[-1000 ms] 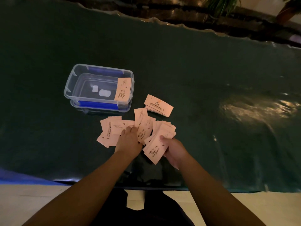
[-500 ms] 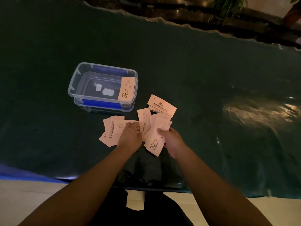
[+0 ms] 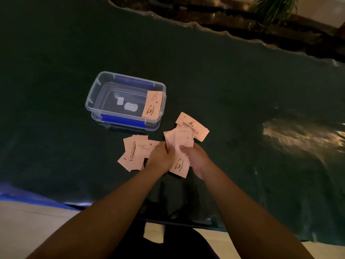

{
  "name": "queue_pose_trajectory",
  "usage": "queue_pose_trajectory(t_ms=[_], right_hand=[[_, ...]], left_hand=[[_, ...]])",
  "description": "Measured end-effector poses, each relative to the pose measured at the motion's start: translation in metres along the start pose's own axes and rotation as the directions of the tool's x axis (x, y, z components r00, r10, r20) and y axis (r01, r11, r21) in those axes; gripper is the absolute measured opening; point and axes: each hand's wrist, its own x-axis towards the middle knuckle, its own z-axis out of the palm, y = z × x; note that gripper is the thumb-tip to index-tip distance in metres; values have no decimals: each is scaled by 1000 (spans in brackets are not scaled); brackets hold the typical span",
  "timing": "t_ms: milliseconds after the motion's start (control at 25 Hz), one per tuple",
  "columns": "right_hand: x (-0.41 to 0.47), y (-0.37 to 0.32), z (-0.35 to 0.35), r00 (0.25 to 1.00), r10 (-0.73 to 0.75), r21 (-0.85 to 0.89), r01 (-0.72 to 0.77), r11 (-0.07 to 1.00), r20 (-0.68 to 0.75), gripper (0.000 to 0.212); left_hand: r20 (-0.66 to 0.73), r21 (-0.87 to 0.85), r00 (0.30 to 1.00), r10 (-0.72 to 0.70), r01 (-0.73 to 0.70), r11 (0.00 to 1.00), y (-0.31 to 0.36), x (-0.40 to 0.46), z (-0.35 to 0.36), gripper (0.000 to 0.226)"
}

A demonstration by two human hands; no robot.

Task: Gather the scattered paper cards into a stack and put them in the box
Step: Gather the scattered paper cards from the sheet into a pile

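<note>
Bundle: right hand (image 3: 196, 156) grips a loose bundle of cards (image 3: 182, 146), thumb pressed on top, fingers (image 3: 183, 147) wrapped under it as far as I can tell. Edges are ragged, not squared up.

Left hand: the left hand (image 3: 161, 156) is right against the bundle's left edge, fingers curled in at the cards. Pinching or just steadying? I cannot tell from here.

Left pile: a fanned pile (image 3: 133, 152) lies flat on the dark surface (image 3: 56, 146), just beside the left wrist, not yet picked up.

Far cards: a couple of cards (image 3: 194, 126) lie beyond the bundle, touching or tucked under its far edge. Hard to say which.

Box: the clear box (image 3: 93, 101) sits open, up and to the left, near the piles. One card (image 3: 152, 103) leans inside against its right wall.

Slip risk: that bundle is uneven. Lift it now and loose cards could slide out the bottom and scatter again.

Snag risk: thin cards flat on a slick cover are hard to get a nail under. Sweeping the left pile too fast could push cards away or bend them.

Miss risk: the far cards are half hidden by the bundle, so they are easy to leave behind.

Box risk: dropping a ragged stack in could catch the rim or knock the leaning card flat and askew.
</note>
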Motion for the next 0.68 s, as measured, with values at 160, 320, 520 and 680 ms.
queue_pose_trajectory(t_ms=[160,320,520,680], right_hand=[[-1,1,1,1000,18,-57,-18,998,-13,50],[-4,-3,-2,999,-41,-130,44,991,23,51],[-8,-6,0,997,-58,-225,70,972,60,49],[-9,-9,6,993,-79,-342,106,934,93,56]], left_hand=[[2,-8,1000,0,0,1000,1,-10,3,16],[31,-30,999,16,-16,999,0,-18,0,12],[48,-73,999,22,-18,997,-6,-28,-1,8],[86,-118,996,-27,37,992,-10,-36,-6,13]])
